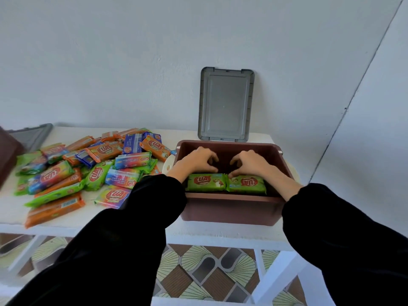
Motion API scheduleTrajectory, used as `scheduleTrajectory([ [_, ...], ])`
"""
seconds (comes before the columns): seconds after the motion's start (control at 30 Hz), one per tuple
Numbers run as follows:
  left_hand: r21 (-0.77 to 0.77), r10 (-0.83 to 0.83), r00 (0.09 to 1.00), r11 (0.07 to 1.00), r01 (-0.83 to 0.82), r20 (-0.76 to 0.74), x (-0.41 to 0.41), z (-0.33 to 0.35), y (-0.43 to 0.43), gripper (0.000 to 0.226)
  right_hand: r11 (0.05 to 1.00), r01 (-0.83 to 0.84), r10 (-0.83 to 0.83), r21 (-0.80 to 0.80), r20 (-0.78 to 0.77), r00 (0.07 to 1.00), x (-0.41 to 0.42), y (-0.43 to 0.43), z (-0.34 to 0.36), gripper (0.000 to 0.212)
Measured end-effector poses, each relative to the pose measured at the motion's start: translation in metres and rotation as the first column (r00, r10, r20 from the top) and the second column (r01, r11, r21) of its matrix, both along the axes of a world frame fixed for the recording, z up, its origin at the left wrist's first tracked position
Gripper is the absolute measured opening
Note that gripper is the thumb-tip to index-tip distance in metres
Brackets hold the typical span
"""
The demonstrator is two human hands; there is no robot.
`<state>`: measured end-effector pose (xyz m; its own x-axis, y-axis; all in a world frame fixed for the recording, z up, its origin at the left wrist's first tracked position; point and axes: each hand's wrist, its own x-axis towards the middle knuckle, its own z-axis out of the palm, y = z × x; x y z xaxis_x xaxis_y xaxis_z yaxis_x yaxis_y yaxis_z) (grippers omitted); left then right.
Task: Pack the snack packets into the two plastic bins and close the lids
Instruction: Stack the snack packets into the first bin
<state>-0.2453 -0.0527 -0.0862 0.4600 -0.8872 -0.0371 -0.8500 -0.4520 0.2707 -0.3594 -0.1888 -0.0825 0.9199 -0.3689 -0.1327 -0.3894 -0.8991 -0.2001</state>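
Packets (206, 182), two green ones, lie in one brown bin (231, 208) just under your curled left hand (194, 161) and right hand (254, 162); their grip I cannot tell.

Two green packets (206, 182) in brown bin (231, 208); second bin (6, 155) left; one upright grey lid (225, 104); loose pile (88, 171) uncountable.

I see the brown bin (229, 208) standing open on the counter (198, 228), with its grey lid (225, 104) propped upright just behind it. Two green packets (206, 182) lie end to end inside, along the near wall. A loose pile of packets (88, 171), orange, green and blue, lies to its left.
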Motion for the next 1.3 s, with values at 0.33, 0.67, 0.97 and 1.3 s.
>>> scheduleTrajectory([
  [0.33, -0.363, 0.303, 0.950, 0.880, -0.307, -0.071, 0.043, 0.072, 0.160, 0.026, 0.972, -0.189, 0.124, 0.143, 0.372, 0.920, 0.074, 0.114, 0.060, 0.042],
  [0.67, -0.212, 0.627, 0.756, 0.726, -0.654, -0.186, 0.077, -0.003, 0.324, 0.027, 0.843, -0.506, 0.443, 0.180, 0.300, 0.845, 0.136, 0.274, 0.010, 0.048],
  [0.97, -0.161, 0.701, 0.699, 0.713, -0.682, 0.144, 0.064, -0.091, 0.349, 0.053, 0.864, -0.502, 0.504, -0.046, 0.053, 0.862, 0.142, 0.285, -0.086, 0.054],
  [1.3, -0.115, 0.626, 0.772, 0.779, -0.616, 0.106, 0.088, -0.070, 0.352, 0.061, 0.803, -0.581, 0.583, 0.134, 0.033, 0.812, 0.133, 0.267, -0.070, 0.063],
])
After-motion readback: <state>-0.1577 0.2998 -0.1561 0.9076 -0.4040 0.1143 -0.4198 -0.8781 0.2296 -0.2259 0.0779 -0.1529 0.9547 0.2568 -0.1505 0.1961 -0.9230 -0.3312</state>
